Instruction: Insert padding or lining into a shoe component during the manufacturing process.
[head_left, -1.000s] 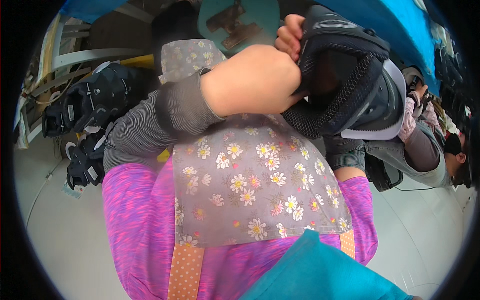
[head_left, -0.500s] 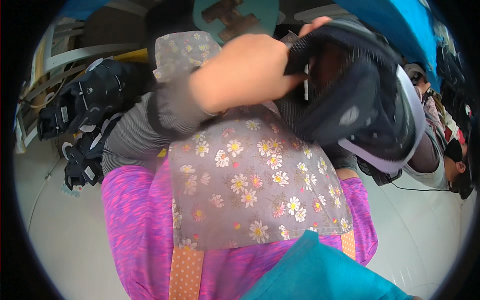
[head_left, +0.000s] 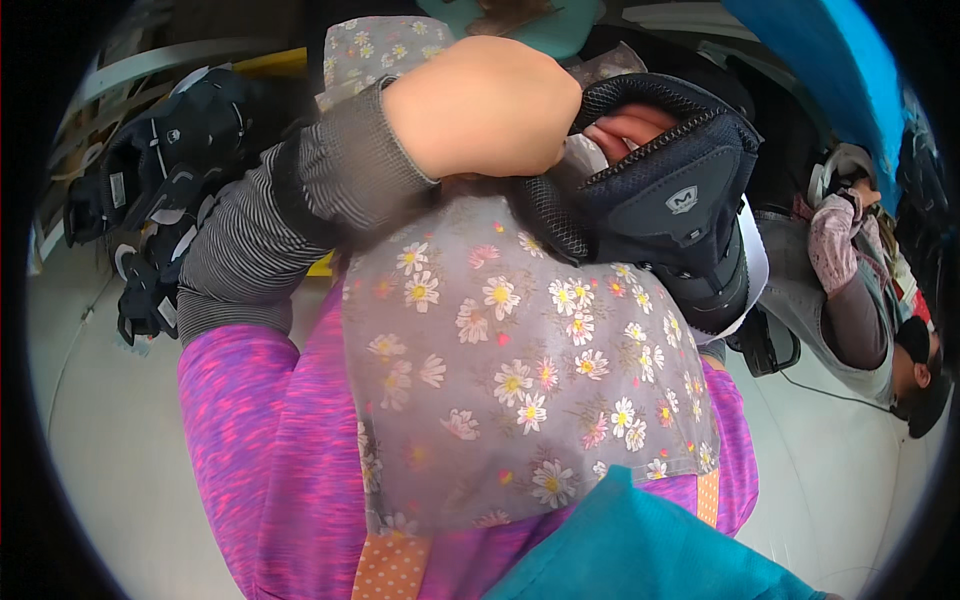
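A black padded boot upper point(head_left: 670, 205) with mesh lining, a pale shield emblem and a white strip along its lower edge lies over my lap, right of centre. At its left edge is my left hand point(head_left: 480, 105), closed, with its fingertips hidden behind the hand. Inside the boot's opening, curled fingers of my right hand point(head_left: 635, 125) show; the boot hides the rest of that hand. A small whitish piece point(head_left: 585, 158) shows between the two hands at the opening. A grey daisy-print apron point(head_left: 530, 370) covers my lap.
Several similar black boots point(head_left: 180, 150) are stacked at the left, by a metal rack point(head_left: 180, 68). A teal machine or stool part point(head_left: 510, 22) is at the top. At the right sits another person point(head_left: 850, 290), below a blue sheet point(head_left: 840, 70). Teal cloth point(head_left: 640, 550) hangs near me.
The boot upper has turned and moved slightly left, so its emblem side faces me. My left hand has risen slightly. My right fingers, earlier over the far rim, now show inside the opening.
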